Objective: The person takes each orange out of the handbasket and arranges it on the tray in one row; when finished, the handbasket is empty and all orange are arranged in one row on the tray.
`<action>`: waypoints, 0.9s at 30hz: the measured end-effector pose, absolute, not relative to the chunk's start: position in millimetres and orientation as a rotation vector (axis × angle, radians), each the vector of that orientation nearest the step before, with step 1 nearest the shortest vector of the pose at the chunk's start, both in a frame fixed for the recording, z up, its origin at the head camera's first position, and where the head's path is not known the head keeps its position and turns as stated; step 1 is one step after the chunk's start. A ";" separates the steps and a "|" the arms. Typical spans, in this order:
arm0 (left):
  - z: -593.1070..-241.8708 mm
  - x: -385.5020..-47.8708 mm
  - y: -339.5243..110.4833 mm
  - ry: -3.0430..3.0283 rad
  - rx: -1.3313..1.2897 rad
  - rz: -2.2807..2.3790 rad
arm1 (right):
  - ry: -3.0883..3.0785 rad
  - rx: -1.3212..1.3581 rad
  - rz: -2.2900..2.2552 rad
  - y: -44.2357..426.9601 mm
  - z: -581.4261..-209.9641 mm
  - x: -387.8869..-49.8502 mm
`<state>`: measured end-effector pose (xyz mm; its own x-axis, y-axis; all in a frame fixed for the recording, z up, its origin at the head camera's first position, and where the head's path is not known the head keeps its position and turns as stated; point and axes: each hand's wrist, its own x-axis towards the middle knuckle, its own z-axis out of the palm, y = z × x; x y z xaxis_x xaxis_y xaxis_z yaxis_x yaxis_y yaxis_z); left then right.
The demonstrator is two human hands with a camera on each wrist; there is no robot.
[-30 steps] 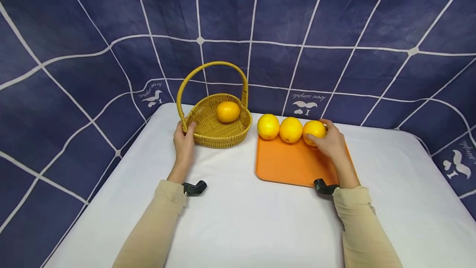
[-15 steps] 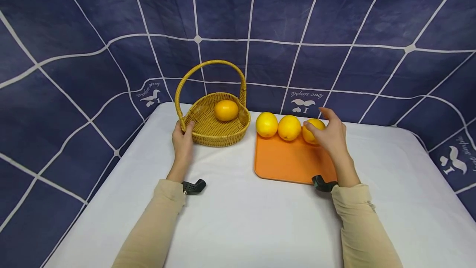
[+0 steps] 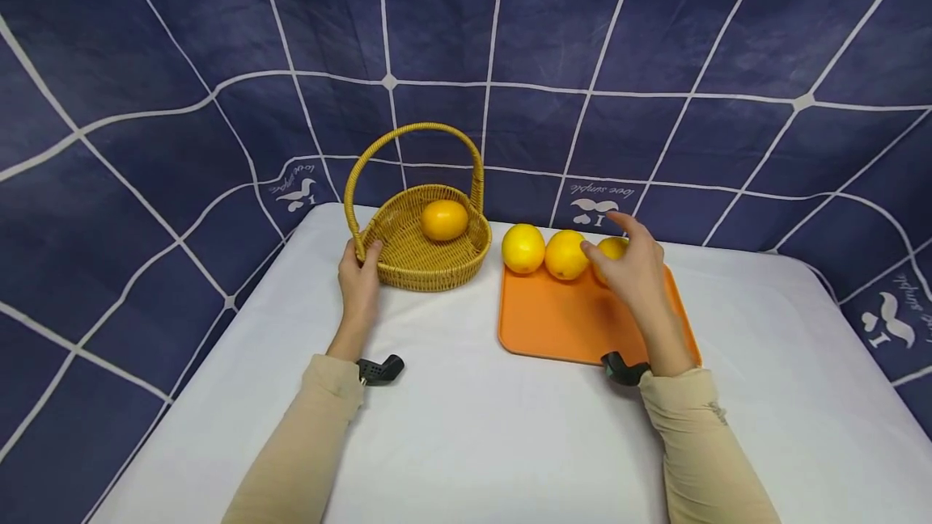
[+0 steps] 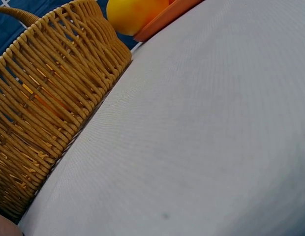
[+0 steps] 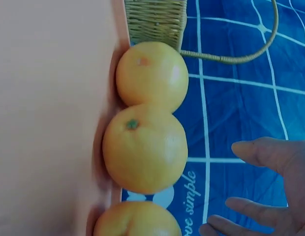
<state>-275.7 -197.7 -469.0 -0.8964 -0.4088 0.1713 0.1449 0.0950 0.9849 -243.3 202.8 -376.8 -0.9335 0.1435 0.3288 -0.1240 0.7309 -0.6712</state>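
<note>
My left hand [image 3: 359, 281] grips the left side of a woven wicker basket [image 3: 429, 277], thumb over the rim. One orange [image 3: 445, 221] lies in the basket. Three more sit in a row along the far edge of an orange tray [image 3: 553, 322]: the left orange [image 3: 523, 249], the middle orange [image 3: 567, 255] and the right orange [image 3: 614, 247]. Above the right one, partly covering it, hovers my right hand [image 3: 633, 269] with thumb and fingers spread. Its thumb points toward the middle orange. In the right wrist view, this hand [image 5: 292, 189] is apart from the oranges and holds nothing.
A white cloth [image 3: 466, 427] covers the table. Behind it hangs a dark blue curtain [image 3: 546, 31] with white lines. The basket's tall arched handle [image 3: 418, 127] rises above its bowl, and a narrow gap separates basket and tray.
My right hand has come away from the right orange, spread its fingers and shifted left toward the middle orange. My left hand keeps its hold on the basket; the oranges stay in place.
</note>
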 end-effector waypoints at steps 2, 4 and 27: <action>-469.0 -274.5 -199.4 -1.971 0.265 -1.860 | -2.577 0.016 1.034 195.3 -377.9 -244.0; -469.2 -273.8 -201.6 -1.966 0.273 -1.868 | -2.587 0.064 1.032 186.1 -378.9 -245.6; -468.5 -275.2 -197.3 -2.002 0.239 -1.833 | -2.789 0.749 0.924 70.6 -350.4 -298.4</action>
